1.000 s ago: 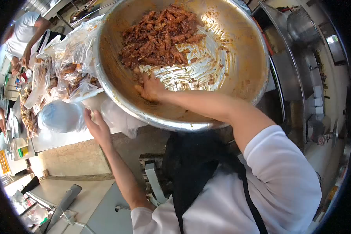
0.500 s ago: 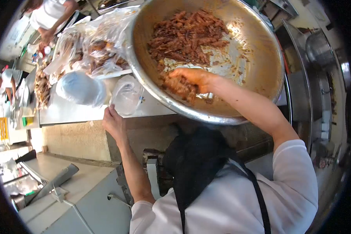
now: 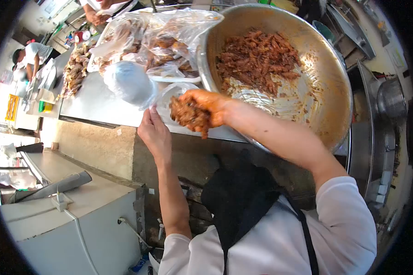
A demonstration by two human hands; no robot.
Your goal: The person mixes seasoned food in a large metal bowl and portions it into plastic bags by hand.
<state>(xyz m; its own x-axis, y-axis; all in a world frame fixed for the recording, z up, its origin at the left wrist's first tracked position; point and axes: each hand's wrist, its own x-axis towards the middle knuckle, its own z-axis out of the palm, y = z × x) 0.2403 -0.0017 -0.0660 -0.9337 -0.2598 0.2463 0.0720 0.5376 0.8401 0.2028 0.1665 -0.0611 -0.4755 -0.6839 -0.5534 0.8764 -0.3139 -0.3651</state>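
Note:
My right hand point(image 3: 213, 107), coated in orange-red sauce, is closed round a dripping clump of sauced meat point(image 3: 188, 115). It is outside the big metal bowl point(image 3: 339, 114), over the mouth of a clear plastic bag point(image 3: 163, 98). My left hand point(image 3: 156, 133) pinches that bag's rim at the table edge; the right hand and meat hide part of the bag. More red-brown meat point(image 3: 257, 62) is heaped at the far side of the bowl, whose near inner surface is smeared with sauce.
A pale round plastic-wrapped bundle point(image 3: 128, 85) stands left of the bag on the metal table point(image 3: 85, 107). Behind it, plastic-covered food fills a white tray point(image 3: 174, 79). Food pieces point(image 3: 78, 68) lie farther left. Two people are beyond. A white cabinet point(image 3: 73, 220) stands lower left.
My right hand has lifted the clump of meat out of the bowl and carried it left to the plastic bag. My left hand still holds the bag. The view has shifted leftward.

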